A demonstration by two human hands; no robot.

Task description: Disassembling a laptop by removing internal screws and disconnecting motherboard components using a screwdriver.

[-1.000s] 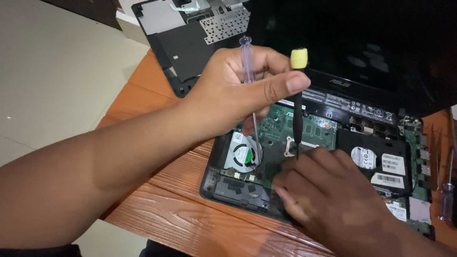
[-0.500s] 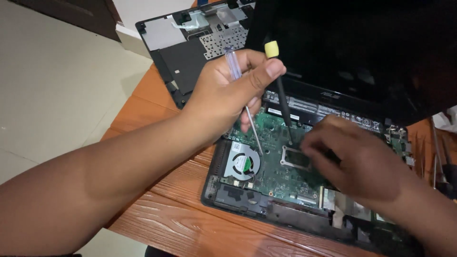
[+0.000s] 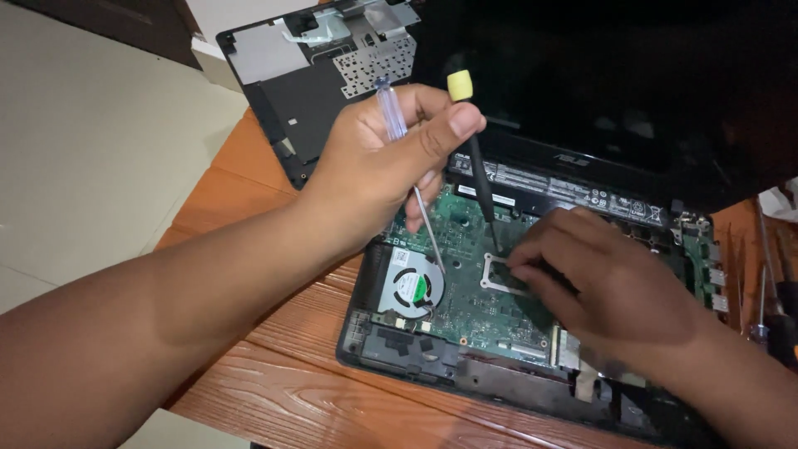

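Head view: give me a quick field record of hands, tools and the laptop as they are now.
left hand: holds two screwdrivers, a clear-handled one and a black one with a yellow cap
right hand: fingers on the motherboard, by the square chip frame
fan: exposed, left of the frame
laptop: opened, on wooden table
removed cover: behind the left hand

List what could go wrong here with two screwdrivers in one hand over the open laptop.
1. The left hand grips both the clear-handled screwdriver and the yellow-capped screwdriver; either might slip and fall onto the green circuit board.
2. The clear-handled tip hangs right by the cooling fan and could nick it.
3. The right hand rests its fingers on the board near the square socket, beside the yellow-capped tip, so a jab seems possible.
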